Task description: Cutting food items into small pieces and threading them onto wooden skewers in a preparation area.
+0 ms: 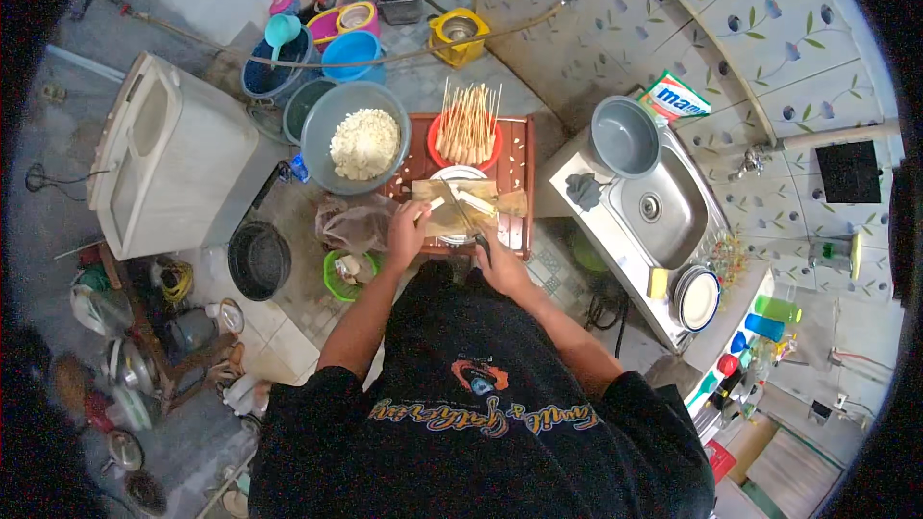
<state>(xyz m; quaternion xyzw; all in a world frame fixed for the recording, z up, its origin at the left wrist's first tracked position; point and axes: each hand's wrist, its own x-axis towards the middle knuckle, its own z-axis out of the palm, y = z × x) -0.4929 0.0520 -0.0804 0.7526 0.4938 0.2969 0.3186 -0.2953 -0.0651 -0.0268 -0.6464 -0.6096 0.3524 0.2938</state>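
Observation:
My right hand (499, 259) grips a kitchen knife (482, 241) by its black handle. The blade slants across a worn wooden cutting board (440, 191) that lies over a white plate (461, 172). At the left of the blade, my left hand (408, 229) holds a pale strip of food (436, 204) against the board. More white strips (476, 202) rest just right of the blade. Beyond the board stands a red bowl (433, 148) packed with food on bamboo skewers (467, 119). A large grey basin (314, 137) with small white pieces (365, 144) stands to its left.
A low brown wooden table (523, 158) carries the board and bowl, with scraps scattered on it. Left of it are a clear plastic bag (353, 222) and a green basket (333, 287). To the right stands a steel sink (663, 205) with a grey pot (626, 137) and stacked plates (698, 299).

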